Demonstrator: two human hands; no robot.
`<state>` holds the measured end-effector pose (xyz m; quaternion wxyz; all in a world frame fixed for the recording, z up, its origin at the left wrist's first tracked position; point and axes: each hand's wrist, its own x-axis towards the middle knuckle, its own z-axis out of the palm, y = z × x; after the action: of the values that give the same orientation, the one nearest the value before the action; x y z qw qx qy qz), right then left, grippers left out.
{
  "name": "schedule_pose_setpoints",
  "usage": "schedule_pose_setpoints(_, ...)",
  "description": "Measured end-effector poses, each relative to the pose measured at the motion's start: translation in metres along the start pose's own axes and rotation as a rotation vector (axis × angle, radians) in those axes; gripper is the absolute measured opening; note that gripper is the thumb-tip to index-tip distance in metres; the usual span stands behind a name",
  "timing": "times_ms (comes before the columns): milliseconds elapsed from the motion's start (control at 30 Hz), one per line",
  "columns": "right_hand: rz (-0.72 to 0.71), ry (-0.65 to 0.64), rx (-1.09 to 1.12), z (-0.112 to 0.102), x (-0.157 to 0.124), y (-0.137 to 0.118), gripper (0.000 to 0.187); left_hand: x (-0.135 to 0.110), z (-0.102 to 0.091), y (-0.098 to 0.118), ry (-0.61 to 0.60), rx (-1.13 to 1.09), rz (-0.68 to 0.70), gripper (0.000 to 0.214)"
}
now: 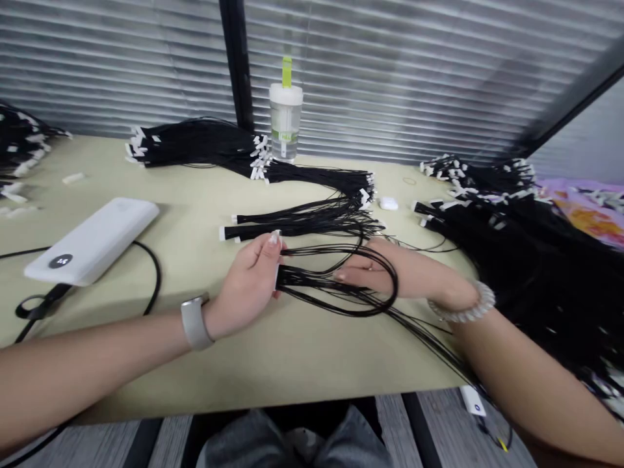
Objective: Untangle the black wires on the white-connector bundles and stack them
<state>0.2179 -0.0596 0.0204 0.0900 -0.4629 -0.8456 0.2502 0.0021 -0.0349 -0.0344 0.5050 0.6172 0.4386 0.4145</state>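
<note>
My left hand [251, 279] is closed on the white connector end of a black wire harness [312, 281], with a few thin wires also pinched under the thumb. From there the wires loop out to the right and trail toward the table's front right. My right hand [370, 270] is closed around the same wires, a short way right of the connector; its fingers are partly hidden by the loop. Just behind my hands lie more black harnesses [292, 224] with white connectors at their left ends.
A white power bank [92, 240] with a black cable lies left. Behind are bundled harnesses [195, 143] and a lidded cup [285, 120] with a green straw. A small white case [389, 203] sits right of centre. A large black wire pile [536, 260] covers the right side.
</note>
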Motion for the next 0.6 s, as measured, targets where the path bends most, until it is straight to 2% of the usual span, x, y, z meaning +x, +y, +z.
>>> schedule_pose_setpoints(167, 0.063, -0.166, 0.371, 0.017, 0.002, -0.015, 0.042, -0.01, 0.0, 0.003, -0.052, 0.262, 0.202, 0.031)
schedule_pose_setpoints(300, 0.053, -0.159, 0.495, 0.023, 0.004, -0.022, 0.045, -0.014, 0.001, 0.003, -0.044, 0.349, 0.317, 0.027)
schedule_pose_setpoints(400, 0.029, -0.087, 0.435, 0.026, 0.004, -0.025, 0.034, -0.016, 0.001, 0.004, -0.05, 0.374, 0.347, 0.025)
schedule_pose_setpoints(500, -0.093, 0.021, 0.275, 0.028, 0.003, -0.029, 0.024, -0.018, 0.001, 0.005, -0.082, 0.394, 0.377, 0.022)
schedule_pose_setpoints(600, -0.12, 0.094, 0.193, 0.03, 0.002, -0.032, 0.022, -0.019, 0.001, 0.005, -0.085, 0.399, 0.387, 0.021)
